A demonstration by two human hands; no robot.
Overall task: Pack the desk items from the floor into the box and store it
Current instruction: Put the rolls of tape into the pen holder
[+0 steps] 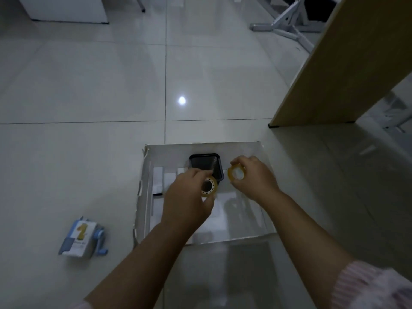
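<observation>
An open white cardboard box (146,197) sits on the tiled floor in front of me. A black mesh pen holder (206,163) stands at its far side, and pale flat items lie at its left. Above the box, my left hand (187,197) holds a yellowish roll of clear tape (209,186). Over the box's right half, my right hand (254,177) holds a second yellow tape roll (236,173). A blue pencil sharpener in its blue-and-white packaging (83,238) lies on the floor left of the box.
A wooden desk side panel (347,70) rises at the right, close to the box's far right corner. White metal frame legs (287,25) stand at the far right and a white cabinet (64,10) at the far left.
</observation>
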